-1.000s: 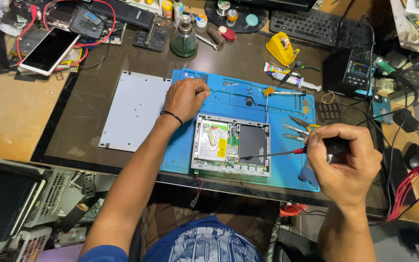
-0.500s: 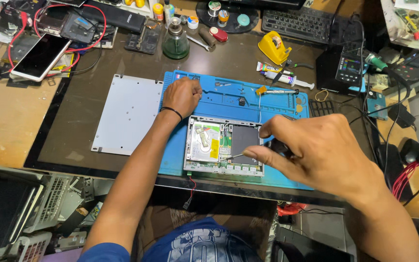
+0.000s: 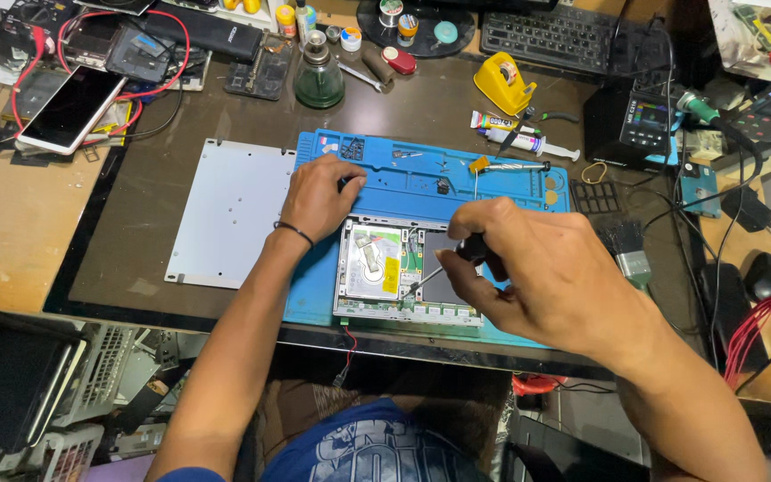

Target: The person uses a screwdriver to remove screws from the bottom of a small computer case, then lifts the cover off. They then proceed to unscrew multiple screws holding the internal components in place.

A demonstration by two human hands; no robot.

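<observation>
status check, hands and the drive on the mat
Right hand grips screwdriver, tip on opened drive. Left hand steadies its top edge. Nothing blocking.

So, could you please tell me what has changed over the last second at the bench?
The right hand, with the screwdriver, moved from the right end of the blue mat leftward over the opened drive; the tip now points down at its board. The left hand stayed at the drive's top left corner. The drive, mat and grey plate kept their places.
</observation>
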